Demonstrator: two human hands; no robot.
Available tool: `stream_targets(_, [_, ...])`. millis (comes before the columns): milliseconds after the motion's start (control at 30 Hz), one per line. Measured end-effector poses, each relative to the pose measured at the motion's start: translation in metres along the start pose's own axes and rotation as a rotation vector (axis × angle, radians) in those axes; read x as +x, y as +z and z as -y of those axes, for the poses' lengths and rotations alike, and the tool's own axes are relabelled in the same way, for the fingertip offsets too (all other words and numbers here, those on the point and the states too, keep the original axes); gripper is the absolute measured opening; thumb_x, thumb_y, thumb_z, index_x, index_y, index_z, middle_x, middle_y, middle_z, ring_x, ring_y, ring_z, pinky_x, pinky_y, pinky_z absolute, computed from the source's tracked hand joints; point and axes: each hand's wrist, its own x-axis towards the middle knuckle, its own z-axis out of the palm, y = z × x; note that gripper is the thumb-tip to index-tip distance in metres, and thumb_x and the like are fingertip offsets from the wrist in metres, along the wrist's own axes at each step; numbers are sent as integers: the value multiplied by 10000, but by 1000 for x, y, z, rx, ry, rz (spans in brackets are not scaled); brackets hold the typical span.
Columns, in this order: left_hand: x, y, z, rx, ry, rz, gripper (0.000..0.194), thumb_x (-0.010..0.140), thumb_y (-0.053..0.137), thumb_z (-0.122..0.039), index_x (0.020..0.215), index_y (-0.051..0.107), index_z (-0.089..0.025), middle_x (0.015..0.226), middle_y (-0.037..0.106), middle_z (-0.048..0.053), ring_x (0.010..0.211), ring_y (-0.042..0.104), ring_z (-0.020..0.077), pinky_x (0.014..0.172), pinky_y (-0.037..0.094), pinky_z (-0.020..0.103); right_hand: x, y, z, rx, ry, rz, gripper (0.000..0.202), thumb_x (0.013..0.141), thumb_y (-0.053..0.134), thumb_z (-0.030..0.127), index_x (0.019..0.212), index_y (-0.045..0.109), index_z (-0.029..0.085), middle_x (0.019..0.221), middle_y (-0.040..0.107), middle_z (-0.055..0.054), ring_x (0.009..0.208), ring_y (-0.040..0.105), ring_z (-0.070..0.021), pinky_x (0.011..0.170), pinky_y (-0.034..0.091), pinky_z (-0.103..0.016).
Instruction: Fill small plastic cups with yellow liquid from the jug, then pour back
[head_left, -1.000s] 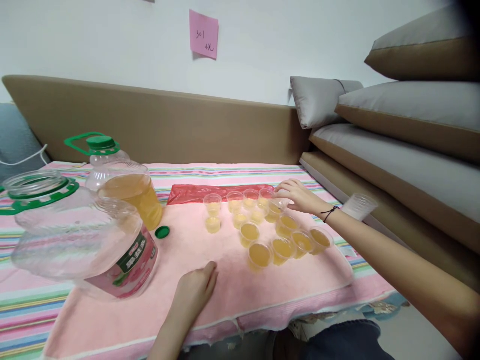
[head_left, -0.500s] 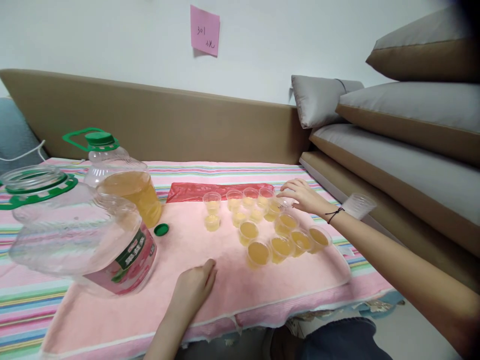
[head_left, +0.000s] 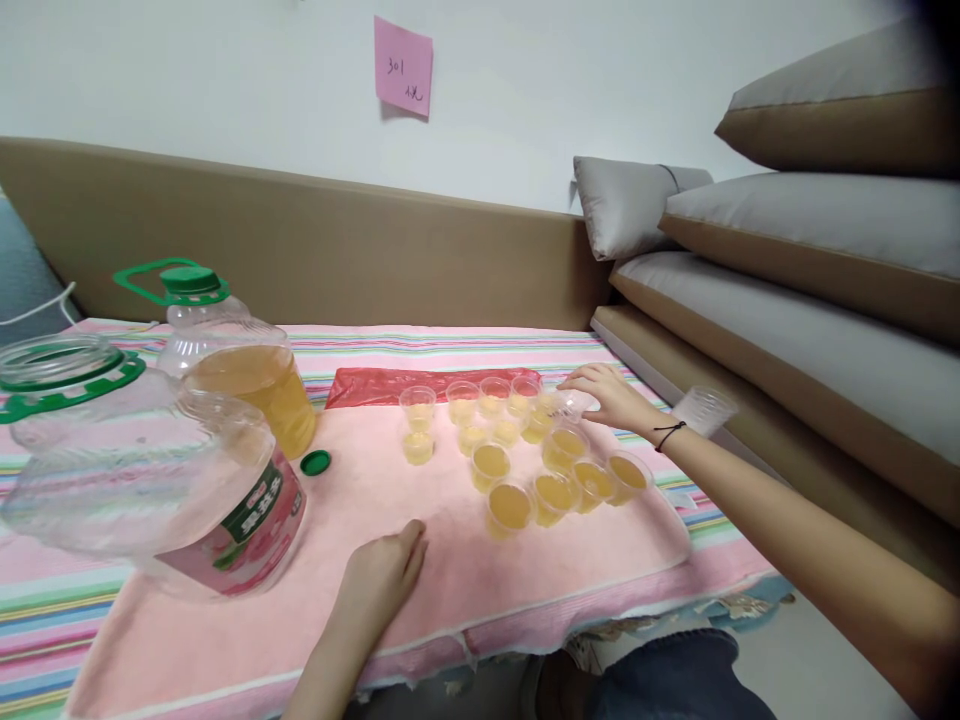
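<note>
Plastic cups [head_left: 510,508]: thin, flared; stood mostly on the plush pink towel's [head_left: 465,580] right side, holding amber liquid; grasped a clear cup [head_left: 571,403] at the towel's far right with the right hand [head_left: 609,398]; rested the left hand [head_left: 381,568], fingers curled, on the towel's near half; by its far left, a bulging capped jug [head_left: 255,388], partly filled.

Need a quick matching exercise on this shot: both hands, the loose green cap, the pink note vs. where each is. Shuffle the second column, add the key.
Things:
1. Left hand
2. Right hand
3. Loose green cap
4. Pink note

Places:
A. Stuck to the white wall
B. Fingers at a clear cup
C. Beside the capped jug of amber liquid
D. Curled, on the bare front part of the pink cloth

Pairs: 1-D, 2-B, 3-C, 4-A
</note>
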Motion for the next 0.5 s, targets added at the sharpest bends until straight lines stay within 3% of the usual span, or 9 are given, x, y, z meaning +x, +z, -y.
stream_targets(267, [2, 4, 5, -29, 11, -19, 390, 991, 268, -352, 1194, 568, -208, 1045, 756, 109, 988, 711, 251, 785, 484, 319, -2, 15, 1, 314, 290, -196, 498, 664, 758, 315, 1142, 633, 247, 1224, 667, -101, 1156, 577, -331, 1032, 398, -524])
stream_targets(500, [5, 3, 6, -26, 8, 9, 422, 984, 246, -352, 1222, 559, -200, 1090, 749, 111, 1015, 707, 260, 825, 506, 340, -23, 31, -35, 610, 647, -460, 546, 700, 748, 403, 1187, 576, 227, 1296, 609, -132, 1158, 600, -280, 944, 515, -451])
